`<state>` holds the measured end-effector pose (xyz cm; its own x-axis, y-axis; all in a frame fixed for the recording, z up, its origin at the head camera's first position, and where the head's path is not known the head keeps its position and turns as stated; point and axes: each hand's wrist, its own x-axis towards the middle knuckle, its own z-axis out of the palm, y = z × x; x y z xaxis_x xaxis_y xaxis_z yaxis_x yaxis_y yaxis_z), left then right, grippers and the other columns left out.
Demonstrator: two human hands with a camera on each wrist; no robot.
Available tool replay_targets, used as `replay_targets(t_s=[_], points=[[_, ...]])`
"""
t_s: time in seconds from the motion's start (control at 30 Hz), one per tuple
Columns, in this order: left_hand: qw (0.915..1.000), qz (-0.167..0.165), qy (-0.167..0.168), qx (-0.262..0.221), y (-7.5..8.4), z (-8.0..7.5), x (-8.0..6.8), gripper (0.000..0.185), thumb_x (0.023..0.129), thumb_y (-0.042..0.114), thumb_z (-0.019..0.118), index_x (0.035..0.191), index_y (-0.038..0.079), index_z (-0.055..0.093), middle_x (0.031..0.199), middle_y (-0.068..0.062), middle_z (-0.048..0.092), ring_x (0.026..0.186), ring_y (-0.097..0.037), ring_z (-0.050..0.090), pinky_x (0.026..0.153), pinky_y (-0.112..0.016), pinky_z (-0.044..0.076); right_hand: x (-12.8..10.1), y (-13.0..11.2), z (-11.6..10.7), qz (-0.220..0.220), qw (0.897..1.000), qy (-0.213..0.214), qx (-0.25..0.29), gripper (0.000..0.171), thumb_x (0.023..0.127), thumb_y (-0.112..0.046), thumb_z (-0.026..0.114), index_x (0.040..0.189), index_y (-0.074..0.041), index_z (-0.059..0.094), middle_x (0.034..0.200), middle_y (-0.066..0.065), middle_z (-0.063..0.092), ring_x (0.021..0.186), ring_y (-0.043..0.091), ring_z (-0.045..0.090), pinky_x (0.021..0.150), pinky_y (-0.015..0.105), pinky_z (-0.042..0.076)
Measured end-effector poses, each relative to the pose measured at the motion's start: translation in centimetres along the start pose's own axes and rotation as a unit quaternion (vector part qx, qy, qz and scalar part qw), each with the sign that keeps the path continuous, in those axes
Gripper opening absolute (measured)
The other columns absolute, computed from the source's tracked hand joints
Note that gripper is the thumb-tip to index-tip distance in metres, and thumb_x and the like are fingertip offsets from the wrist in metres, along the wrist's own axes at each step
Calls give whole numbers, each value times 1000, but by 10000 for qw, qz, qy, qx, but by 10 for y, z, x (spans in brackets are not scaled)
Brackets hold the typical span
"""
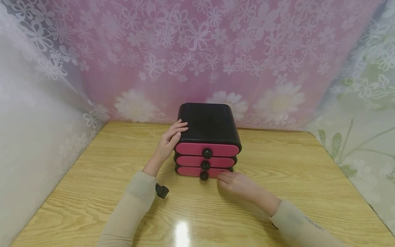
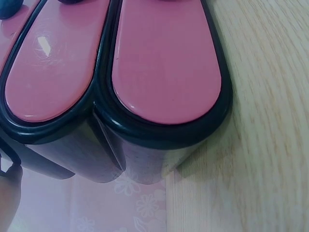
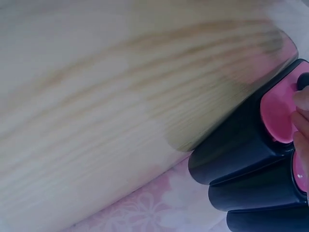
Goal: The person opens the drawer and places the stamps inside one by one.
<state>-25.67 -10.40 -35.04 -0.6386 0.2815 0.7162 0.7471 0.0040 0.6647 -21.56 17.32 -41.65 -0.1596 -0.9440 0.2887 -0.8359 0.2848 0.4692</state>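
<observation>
A black drawer box [image 1: 208, 123] with three pink drawer fronts stands at the back middle of the wooden table [image 1: 293, 164]. All three drawers look closed. My left hand [image 1: 172, 137] braces the box's upper left corner, fingers lying on its top. My right hand [image 1: 236, 181] lies low on the table in front, its fingers stretched to the bottom drawer [image 1: 186, 171], just right of its black knob [image 1: 203, 176]. The left wrist view shows two pink fronts [image 2: 166, 63] close up. In the blurred right wrist view, fingertips [image 3: 301, 108] touch a pink front [image 3: 277, 113].
Floral curtains [image 1: 197, 51] close off the back and both sides of the table. Bare wood [image 2: 270, 145] lies to the left, right and front of the box. A small black camera [image 1: 162, 190] sits on my left wrist.
</observation>
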Motion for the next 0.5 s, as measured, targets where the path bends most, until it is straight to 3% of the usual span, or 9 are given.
replay_targets(t_s=[0.17,0.37,0.5], points=[[10000,-27,-5,15,0,-1,1,27,86,-14,35,109,-20,50,123,-34,40,127,-40,20,103,-46,19,-7,2,1,192,9995,-257,66,23,74,3,54,93,-5,64,98,7,62,91,18,59,77,29,48],[10000,-54,-37,10,-1,0,0,27,88,-12,36,109,-19,50,123,-33,40,127,-39,20,103,-47,19,-8,2,1,368,9990,-209,171,22,72,3,58,91,-6,63,96,5,61,88,16,59,75,28,49],[10000,-64,-26,41,-1,0,0,27,88,-11,36,110,-18,50,124,-33,40,127,-39,20,103,-47,19,-8,2,-1,642,9959,-198,600,21,71,2,62,90,-6,63,96,4,61,88,15,59,74,27,49]])
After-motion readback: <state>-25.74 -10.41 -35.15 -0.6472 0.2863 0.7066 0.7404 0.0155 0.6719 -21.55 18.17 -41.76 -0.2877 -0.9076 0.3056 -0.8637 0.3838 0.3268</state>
